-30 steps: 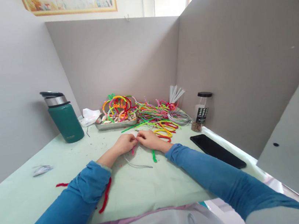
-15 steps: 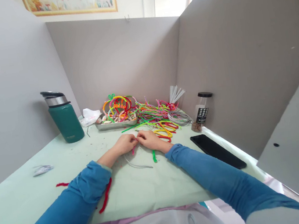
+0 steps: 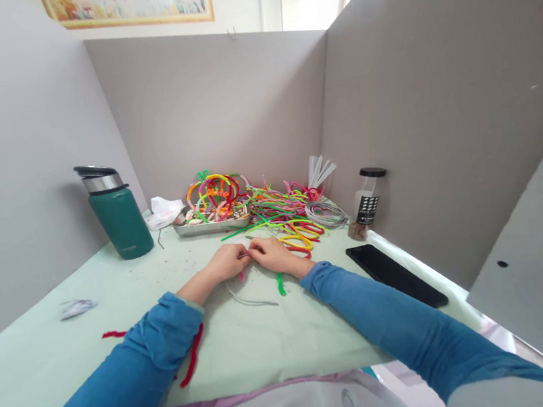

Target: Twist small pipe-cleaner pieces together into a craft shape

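My left hand [image 3: 230, 262] and my right hand [image 3: 269, 255] meet fingertip to fingertip above the middle of the table. Both are closed in a pinch on a pink pipe cleaner [image 3: 242, 276], whose end hangs below the left fingers; most of it is hidden by the hands. A thin grey wire [image 3: 252, 302] curves down onto the cloth below them. Beneath my right wrist lies a short green pipe cleaner [image 3: 281, 284]. A red pipe cleaner [image 3: 192, 356] sticks out beside my left sleeve.
Behind the hands stand a metal tray [image 3: 211, 227] of craft pieces and a heap of coloured pipe cleaners [image 3: 281, 202]. A green bottle [image 3: 122, 218] is at left; a jar [image 3: 366, 207], a coil of grey wire [image 3: 327, 214] and a black phone [image 3: 395, 275] are at right. Grey partitions surround the table.
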The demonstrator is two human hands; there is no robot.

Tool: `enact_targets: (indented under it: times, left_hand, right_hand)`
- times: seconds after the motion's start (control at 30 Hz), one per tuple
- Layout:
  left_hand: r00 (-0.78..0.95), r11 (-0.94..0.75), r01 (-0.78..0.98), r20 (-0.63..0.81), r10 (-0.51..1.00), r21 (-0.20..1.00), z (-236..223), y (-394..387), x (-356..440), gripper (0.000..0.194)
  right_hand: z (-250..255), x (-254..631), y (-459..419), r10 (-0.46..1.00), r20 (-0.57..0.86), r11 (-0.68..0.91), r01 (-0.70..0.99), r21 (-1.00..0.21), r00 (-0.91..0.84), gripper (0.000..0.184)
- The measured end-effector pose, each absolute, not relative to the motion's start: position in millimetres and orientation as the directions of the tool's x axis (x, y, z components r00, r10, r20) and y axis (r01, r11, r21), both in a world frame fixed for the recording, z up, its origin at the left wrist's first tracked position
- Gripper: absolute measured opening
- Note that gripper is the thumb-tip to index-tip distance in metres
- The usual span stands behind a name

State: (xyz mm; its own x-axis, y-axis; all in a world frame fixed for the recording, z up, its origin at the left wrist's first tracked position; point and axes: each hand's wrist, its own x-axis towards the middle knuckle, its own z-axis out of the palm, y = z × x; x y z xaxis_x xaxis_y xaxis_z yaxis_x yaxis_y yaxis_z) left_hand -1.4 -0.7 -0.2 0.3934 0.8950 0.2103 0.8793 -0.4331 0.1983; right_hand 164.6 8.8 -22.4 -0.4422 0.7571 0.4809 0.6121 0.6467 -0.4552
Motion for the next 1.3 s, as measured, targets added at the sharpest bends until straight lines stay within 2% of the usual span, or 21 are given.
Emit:
enact_targets:
  times: [1.3]
  left_hand:
    - [0.417, -0.456, 0.872, 0.217, 0.882, 0.177, -1.6, 0.4, -2.4, 0.023]
  right_hand:
    - [-24.9, 164.9, 11.3, 0.745, 0.484, 0.66, 0.612, -0.435, -0.459, 0.016]
